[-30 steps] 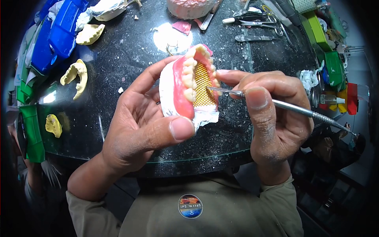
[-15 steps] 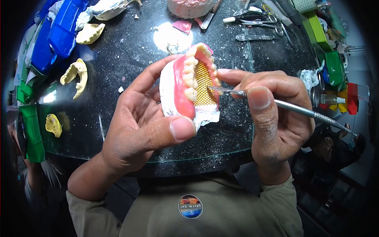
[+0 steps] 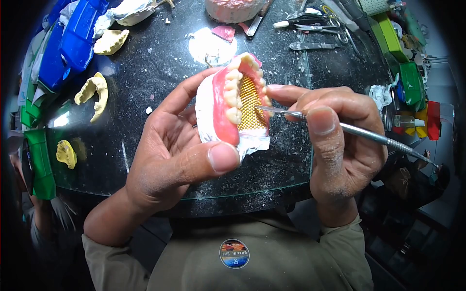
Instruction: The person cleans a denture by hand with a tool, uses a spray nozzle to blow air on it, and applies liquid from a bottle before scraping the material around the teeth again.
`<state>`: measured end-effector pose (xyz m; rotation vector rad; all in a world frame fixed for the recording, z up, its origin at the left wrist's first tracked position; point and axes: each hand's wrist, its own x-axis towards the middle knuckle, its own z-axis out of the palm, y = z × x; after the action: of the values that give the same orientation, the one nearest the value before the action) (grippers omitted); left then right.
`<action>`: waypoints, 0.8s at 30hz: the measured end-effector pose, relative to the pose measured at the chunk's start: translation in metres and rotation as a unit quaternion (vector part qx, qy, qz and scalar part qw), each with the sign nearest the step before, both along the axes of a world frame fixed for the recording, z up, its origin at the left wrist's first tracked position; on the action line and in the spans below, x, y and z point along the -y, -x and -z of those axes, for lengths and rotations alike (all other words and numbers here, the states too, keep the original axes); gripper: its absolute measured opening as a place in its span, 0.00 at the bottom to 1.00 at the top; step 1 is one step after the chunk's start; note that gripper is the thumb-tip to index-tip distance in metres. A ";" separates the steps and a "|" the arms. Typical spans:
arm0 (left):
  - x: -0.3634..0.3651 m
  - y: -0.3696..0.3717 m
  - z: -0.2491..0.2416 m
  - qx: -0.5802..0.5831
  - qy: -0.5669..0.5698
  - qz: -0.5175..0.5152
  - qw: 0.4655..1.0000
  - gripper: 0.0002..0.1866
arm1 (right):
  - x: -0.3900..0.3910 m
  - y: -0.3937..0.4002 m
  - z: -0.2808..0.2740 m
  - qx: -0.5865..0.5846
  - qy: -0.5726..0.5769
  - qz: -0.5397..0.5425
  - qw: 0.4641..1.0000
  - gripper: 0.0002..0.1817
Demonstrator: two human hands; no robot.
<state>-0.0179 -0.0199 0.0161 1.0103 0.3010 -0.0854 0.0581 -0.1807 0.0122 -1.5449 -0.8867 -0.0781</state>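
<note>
My left hand [image 3: 170, 150] grips a denture model [image 3: 206, 111], thumb at its near edge and fingers around its far left side. Pink wax [image 3: 225, 128] with a row of cream teeth [image 3: 233, 94] sits on the white plaster. Gold mesh [image 3: 250, 104] covers the palate between the teeth. In my right hand [image 3: 342, 140] is a slim metal wax carver [image 3: 361, 131], pinched like a pen. Its thin tip lies over the mesh near the right-hand teeth; whether it touches is hard to see. My right index fingertip is close to the model's right side.
On the dark, dusty table lie yellowish plaster pieces [image 3: 99, 97] at left, a pink wax scrap [image 3: 223, 33], a pink-topped plaster model [image 3: 235, 10] and scissors [image 3: 325, 28] at the back. Blue bins [image 3: 80, 34] and green bins [image 3: 411, 87] flank the sides.
The model has shifted very slightly in my left hand. My right hand and the carver have moved a hair to the right; the grips are the same.
</note>
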 end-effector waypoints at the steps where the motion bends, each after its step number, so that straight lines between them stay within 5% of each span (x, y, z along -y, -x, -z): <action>1: 0.000 0.001 0.000 0.002 0.005 -0.001 1.000 0.53 | 0.000 0.000 0.000 -0.001 -0.001 0.001 1.000 0.08; 24: 0.000 0.000 0.001 0.006 -0.031 -0.006 0.999 0.52 | 0.007 -0.001 0.004 0.006 -0.062 0.025 0.998 0.09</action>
<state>-0.0176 -0.0204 0.0155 1.0691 0.3008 -0.0591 0.0588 -0.1875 0.0081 -1.4527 -0.8372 -0.1766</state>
